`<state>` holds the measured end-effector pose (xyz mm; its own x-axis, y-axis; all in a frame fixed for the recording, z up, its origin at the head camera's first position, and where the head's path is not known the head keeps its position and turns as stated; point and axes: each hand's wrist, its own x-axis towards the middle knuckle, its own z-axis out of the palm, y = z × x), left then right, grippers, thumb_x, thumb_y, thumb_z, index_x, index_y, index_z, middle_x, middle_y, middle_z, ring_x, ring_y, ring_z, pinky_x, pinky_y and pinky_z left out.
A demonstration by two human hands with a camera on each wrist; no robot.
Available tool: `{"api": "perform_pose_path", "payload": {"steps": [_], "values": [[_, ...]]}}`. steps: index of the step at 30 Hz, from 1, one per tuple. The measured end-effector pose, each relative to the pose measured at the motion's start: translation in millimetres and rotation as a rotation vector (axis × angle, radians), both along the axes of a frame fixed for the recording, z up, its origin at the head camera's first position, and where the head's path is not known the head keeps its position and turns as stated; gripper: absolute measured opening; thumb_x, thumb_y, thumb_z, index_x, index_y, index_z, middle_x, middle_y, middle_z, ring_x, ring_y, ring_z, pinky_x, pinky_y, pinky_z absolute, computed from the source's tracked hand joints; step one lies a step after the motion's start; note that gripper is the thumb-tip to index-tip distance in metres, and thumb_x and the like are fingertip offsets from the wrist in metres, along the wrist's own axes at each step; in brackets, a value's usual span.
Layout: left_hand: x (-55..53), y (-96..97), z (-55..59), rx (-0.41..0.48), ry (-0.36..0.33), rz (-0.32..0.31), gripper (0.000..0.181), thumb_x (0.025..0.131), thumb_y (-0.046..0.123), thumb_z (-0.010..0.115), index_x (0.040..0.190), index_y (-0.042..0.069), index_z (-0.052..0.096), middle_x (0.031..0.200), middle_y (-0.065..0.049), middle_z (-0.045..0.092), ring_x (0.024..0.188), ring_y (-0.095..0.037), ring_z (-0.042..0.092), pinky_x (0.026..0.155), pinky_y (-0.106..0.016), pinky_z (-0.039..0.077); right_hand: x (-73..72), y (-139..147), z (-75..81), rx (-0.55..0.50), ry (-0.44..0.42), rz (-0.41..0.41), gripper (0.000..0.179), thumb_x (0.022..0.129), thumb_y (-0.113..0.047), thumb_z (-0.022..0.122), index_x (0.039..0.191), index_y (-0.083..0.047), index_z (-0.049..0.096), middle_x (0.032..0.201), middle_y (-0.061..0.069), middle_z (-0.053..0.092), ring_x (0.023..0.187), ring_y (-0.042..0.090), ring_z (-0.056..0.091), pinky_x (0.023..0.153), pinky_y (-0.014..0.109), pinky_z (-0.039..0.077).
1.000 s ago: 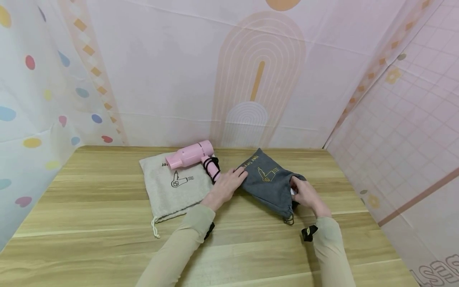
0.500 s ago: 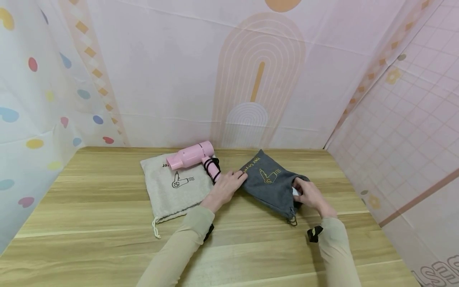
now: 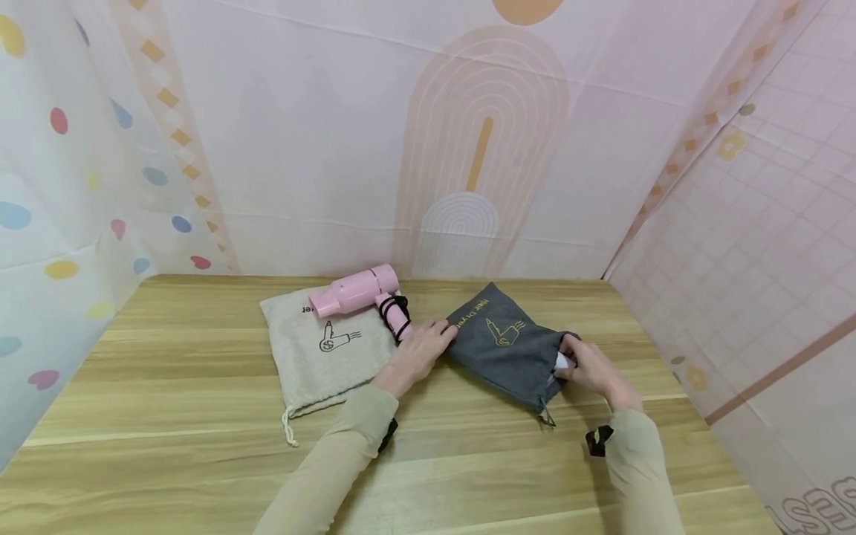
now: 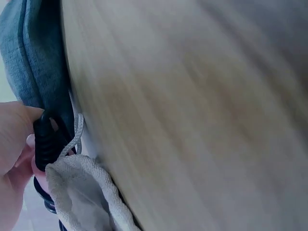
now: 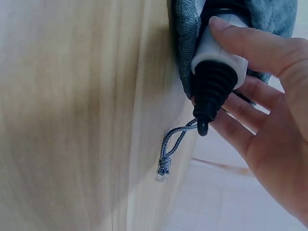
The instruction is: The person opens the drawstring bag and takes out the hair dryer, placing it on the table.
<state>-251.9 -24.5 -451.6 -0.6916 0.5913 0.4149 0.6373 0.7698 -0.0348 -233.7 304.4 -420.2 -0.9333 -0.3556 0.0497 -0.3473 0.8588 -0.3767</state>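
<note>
A dark grey drawstring bag (image 3: 498, 345) with a yellow hair dryer print lies flat on the table. My right hand (image 3: 588, 369) is at its mouth and grips the white handle of a hair dryer (image 5: 216, 50), thumb on one side and fingers on the other. The handle's black cord sleeve points out of the bag; the dryer's body is hidden inside. My left hand (image 3: 421, 349) pinches the bag's left edge, its thumb on the cloth in the left wrist view. Close beside that hand lies a pink hair dryer (image 3: 357, 290) with black cord wound on its handle.
Under the pink hair dryer lies a beige drawstring bag (image 3: 334, 371) with a black print, its white cord (image 3: 289, 427) hanging forward. Both rest on a wooden table (image 3: 167, 416). Patterned cloth (image 3: 301, 148) stands behind and at both sides.
My right hand has moved right and slightly toward me, and more of the white handle shows. The dark grey bag has shifted a little rightward. My left hand has stayed nearly still.
</note>
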Motion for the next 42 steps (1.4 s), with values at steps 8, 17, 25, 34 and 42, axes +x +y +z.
{"api": "perform_pose_path", "payload": {"steps": [8, 17, 25, 34, 42], "values": [[-1.8, 4.2, -2.8, 0.059, -0.035, 0.074, 0.039, 0.077, 0.001, 0.071, 0.112, 0.008, 0.054, 0.111, -0.014, 0.058, 0.102, -0.032, 0.058, 0.076, -0.042, 0.054, 2.5, -10.1, -2.2, 0.073, -0.033, -0.094, 0.035, 0.076, -0.012, 0.075, 0.097, -0.003, 0.049, 0.092, 0.015, 0.061, 0.077, 0.024, 0.056, 0.067, 0.039, 0.047], [-2.2, 7.1, -3.5, 0.02, -0.049, 0.05, 0.038, 0.081, -0.005, 0.064, 0.115, 0.006, 0.051, 0.111, -0.013, 0.06, 0.093, -0.03, 0.063, 0.076, -0.038, 0.054, 1.8, -9.7, -8.1, 0.082, 0.066, -0.053, 0.032, 0.075, -0.01, 0.076, 0.094, -0.004, 0.05, 0.082, 0.01, 0.059, 0.072, 0.021, 0.053, 0.064, 0.036, 0.043], [-2.9, 5.9, -4.5, 0.015, -0.004, 0.006, 0.039, 0.077, -0.006, 0.065, 0.112, 0.006, 0.053, 0.108, -0.011, 0.064, 0.093, -0.028, 0.064, 0.075, -0.038, 0.055, 1.4, -2.8, -7.6, 0.036, 0.063, -0.015, 0.032, 0.075, -0.01, 0.077, 0.089, -0.005, 0.049, 0.078, 0.007, 0.055, 0.069, 0.018, 0.048, 0.062, 0.032, 0.038], [-2.2, 5.5, -6.2, 0.046, 0.027, -0.025, 0.029, 0.078, -0.005, 0.062, 0.103, 0.007, 0.053, 0.098, -0.009, 0.066, 0.084, -0.028, 0.065, 0.068, -0.039, 0.053, 1.4, 11.8, -8.1, -0.019, 0.043, 0.014, 0.034, 0.073, -0.009, 0.08, 0.085, -0.006, 0.048, 0.077, 0.005, 0.055, 0.068, 0.015, 0.044, 0.062, 0.028, 0.036], [-0.7, 9.2, -5.8, -0.003, 0.023, -0.019, 0.029, 0.078, -0.003, 0.064, 0.104, 0.007, 0.056, 0.098, -0.01, 0.066, 0.085, -0.027, 0.065, 0.068, -0.037, 0.054, 5.9, 24.7, -4.4, -0.019, 0.004, 0.019, 0.034, 0.074, -0.006, 0.078, 0.086, -0.008, 0.046, 0.078, 0.004, 0.056, 0.067, 0.014, 0.045, 0.061, 0.026, 0.038]]}}
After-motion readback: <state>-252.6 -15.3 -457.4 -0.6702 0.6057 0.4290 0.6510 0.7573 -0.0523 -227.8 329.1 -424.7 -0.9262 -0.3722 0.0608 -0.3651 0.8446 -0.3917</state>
